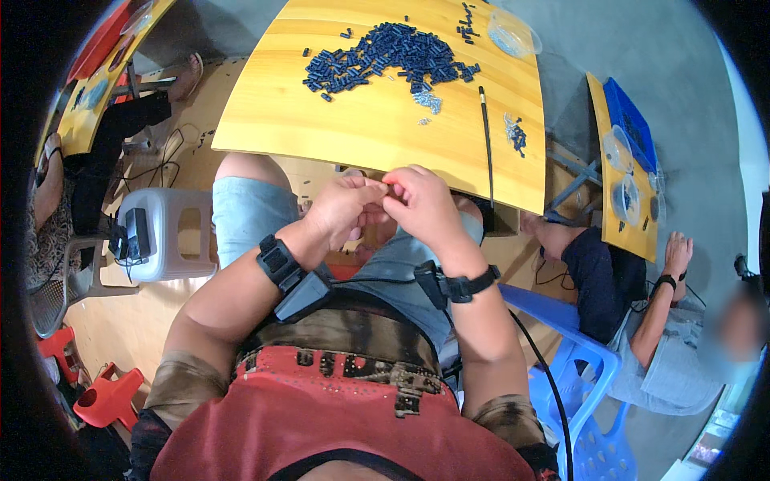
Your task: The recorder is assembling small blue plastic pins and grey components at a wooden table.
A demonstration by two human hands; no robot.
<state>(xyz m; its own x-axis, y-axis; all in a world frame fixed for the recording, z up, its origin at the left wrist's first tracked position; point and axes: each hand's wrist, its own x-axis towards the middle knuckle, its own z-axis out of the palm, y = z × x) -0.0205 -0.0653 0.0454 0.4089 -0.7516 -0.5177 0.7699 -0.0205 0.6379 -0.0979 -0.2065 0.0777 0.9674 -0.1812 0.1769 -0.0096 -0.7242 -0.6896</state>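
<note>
My left hand (pixel 351 207) and my right hand (pixel 420 202) meet above my lap, just off the near edge of the yellow wooden table (pixel 273 120). The fingers of both are pinched together, fingertip to fingertip. A small dark piece seems to show between them, but it is too tiny and too covered to name. On the tabletop ahead lies a large heap of small black plastic parts (pixel 401 52). Small silver metal pieces (pixel 430 101) are scattered at its near side. A thin dark rod with a pale tip (pixel 485 128) rests to the right.
Right of the rod lies a little mixed pile of black and silver pieces (pixel 516 135). A clear plastic tub (pixel 513 36) stands at the far right corner. A grey stool (pixel 164 232) is at my left, a blue chair (pixel 573 353) at my right. Another person (pixel 674 345) sits beyond it.
</note>
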